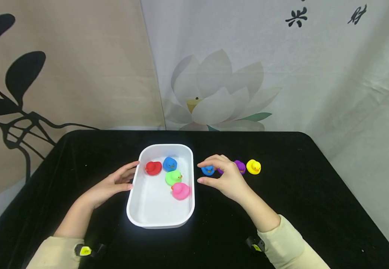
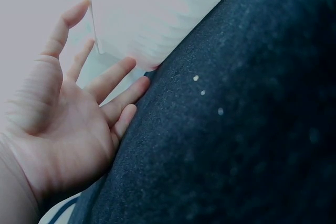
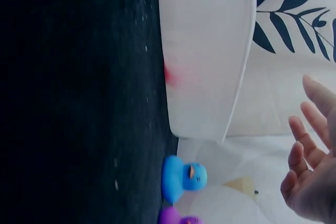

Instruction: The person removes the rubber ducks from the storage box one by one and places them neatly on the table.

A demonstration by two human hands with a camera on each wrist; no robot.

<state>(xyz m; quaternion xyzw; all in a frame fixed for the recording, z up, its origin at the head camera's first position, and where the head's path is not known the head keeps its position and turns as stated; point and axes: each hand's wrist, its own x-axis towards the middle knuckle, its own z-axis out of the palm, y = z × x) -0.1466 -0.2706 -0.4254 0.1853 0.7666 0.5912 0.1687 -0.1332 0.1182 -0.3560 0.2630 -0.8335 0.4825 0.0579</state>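
A white plastic tub (image 1: 147, 209) holds a red rubber duck (image 1: 153, 168), a blue one (image 1: 169, 164), a green one (image 1: 173, 178) and a pink one (image 1: 181, 191). At its left side my left hand (image 1: 113, 182) has thumb and fingertips touching or almost touching the rim, fingers loosely extended. My right hand (image 1: 227, 178) hovers just right of the tub, thumb and fingers spread apart with nothing between them. Beyond it, partly covered in the head view, is a second blue duck (image 1: 208, 170); the right wrist view shows this duck (image 3: 181, 179) on the table, apart from the hand.
Right of that blue duck come purple ducks (image 1: 240, 167), partly hidden by my right hand, and a yellow duck (image 1: 253, 167). A black cloth (image 1: 281, 224) covers the table. Behind it hangs a printed curtain (image 1: 113, 74).
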